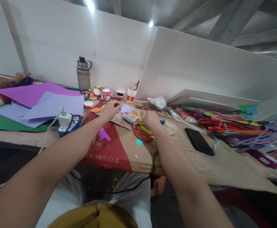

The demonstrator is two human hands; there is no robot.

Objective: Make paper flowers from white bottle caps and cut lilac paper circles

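Mid-reach, I'd judge: left hand [111, 109], narrowly pinched, at the scissors' [134, 123] ten o'clock, right hand [152, 119], grip unclear, at two; any pick-up calls for care.

Large pale panels [57, 41] stand upright behind the long tabletop [224, 172], one of them [200, 63] leaning in front at the right, its top edge sloping down toward the right. Above them the ceiling [195, 15] is grey and crossed by broad beams [238, 19], and two bright lights [151, 23] glare over the panels' top edge. Beneath the tabletop the space is dark
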